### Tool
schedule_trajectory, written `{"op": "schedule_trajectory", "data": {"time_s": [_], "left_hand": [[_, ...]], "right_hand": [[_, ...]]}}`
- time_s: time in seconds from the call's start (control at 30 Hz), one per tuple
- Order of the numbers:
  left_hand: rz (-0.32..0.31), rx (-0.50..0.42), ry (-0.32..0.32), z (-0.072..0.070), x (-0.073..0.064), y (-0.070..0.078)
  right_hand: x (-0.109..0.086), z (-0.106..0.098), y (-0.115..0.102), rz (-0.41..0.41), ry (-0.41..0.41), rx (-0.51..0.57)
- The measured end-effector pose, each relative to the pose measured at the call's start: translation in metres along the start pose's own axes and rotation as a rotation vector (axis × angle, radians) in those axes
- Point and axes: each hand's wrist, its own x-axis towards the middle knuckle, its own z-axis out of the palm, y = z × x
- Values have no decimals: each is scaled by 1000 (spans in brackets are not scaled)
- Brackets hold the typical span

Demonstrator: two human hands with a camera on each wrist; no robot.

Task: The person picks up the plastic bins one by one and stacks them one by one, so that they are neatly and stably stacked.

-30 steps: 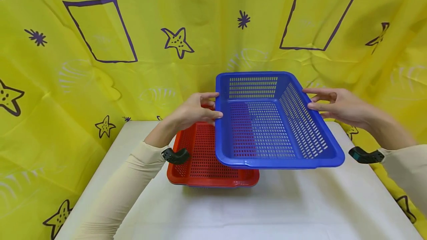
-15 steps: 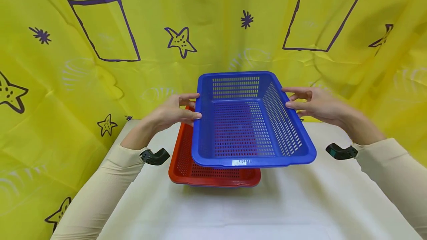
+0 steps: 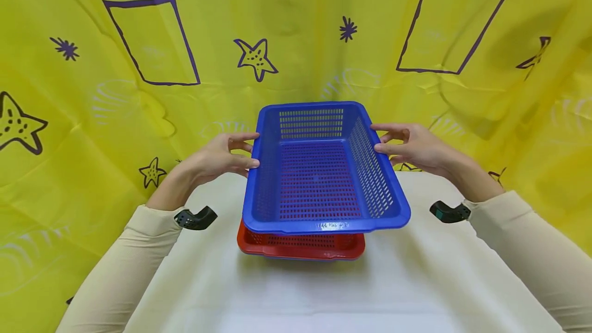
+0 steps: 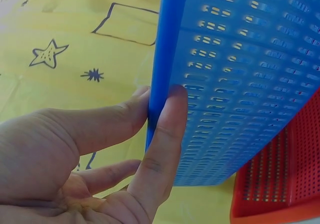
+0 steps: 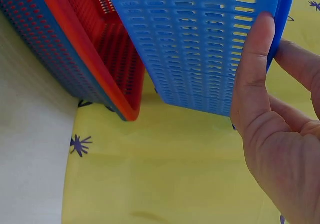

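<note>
A blue plastic basket [image 3: 319,179] with slotted walls and floor is held up by its two side rims. My left hand [image 3: 222,155] pinches the left rim; in the left wrist view its thumb lies on one side of the blue rim and a finger on the other. On the opposite rim, my right hand [image 3: 411,145] pinches in the same way, a finger pressed to the outer wall [image 5: 200,44]. Below hangs the shadow of a red basket [image 3: 300,248], largely hidden by the blue one. The red one sits nested in another blue basket [image 5: 45,49].
A white-covered table [image 3: 370,292] bears the nested baskets. Behind it hangs a yellow curtain [image 3: 300,30] printed with purple stars and frames. Each wrist wears a dark band, the left band [image 3: 196,218] and the right band [image 3: 448,212].
Both hands have carried the blue basket leftward, from the right of the red basket to a place over it. The red basket stays where it was, now more covered from view.
</note>
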Motion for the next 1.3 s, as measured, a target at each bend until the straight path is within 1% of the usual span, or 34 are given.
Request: {"op": "schedule_trajectory", "data": {"time_s": [0.23,0.43,0.67,0.87,1.07,1.3], "left_hand": [[-21,1,9,-7,-2,-7],[-24,17,2,-11,-2,-16],[-39,2,-14,-12,-1,-29],[-53,-11,-11,-12,3,-42],[-45,-16,-9,-12,5,-56],[-42,-20,-6,-10,8,-68]], "right_hand": [[4,9,2,-22,-32,40],[7,17,9,-11,-37,89],[11,27,22,-19,-33,98],[14,33,34,-26,-43,123],[16,40,45,-21,-40,149],[16,48,55,-18,-33,158]]}}
